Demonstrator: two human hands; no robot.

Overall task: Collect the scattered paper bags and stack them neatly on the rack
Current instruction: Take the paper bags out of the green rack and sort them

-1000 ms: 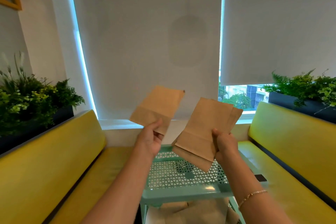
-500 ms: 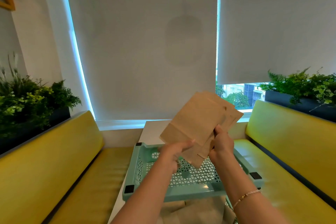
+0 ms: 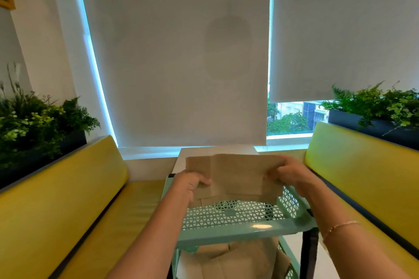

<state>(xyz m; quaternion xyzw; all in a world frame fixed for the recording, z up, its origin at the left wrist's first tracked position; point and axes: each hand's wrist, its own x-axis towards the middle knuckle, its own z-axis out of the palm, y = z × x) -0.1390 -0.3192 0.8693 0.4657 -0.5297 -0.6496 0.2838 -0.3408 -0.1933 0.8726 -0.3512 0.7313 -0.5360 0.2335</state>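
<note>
Head: both hands (image 3: pixel 240 180) grip paper bags (image 3: pixel 235 176) (count unclear) over rack (image 3: pixel 229 231).

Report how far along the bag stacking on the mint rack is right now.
Done: the loose bags are gathered into one bundle of paper bags, and more paper bags already lie on the lower shelf. In hand: the left hand and right hand grip the bundle's two ends over the rack's top tray. Left: set the bundle down flat and square it. Whether other bags remain elsewhere is not visible.

Yellow benches (image 3: pixel 68 199) flanking either side; plants (image 3: pixel 38 120) sitting behind backrests; blinds (image 3: pixel 172 52) hanging beyond fingers, covering window (image 3: pixel 292 118).
</note>
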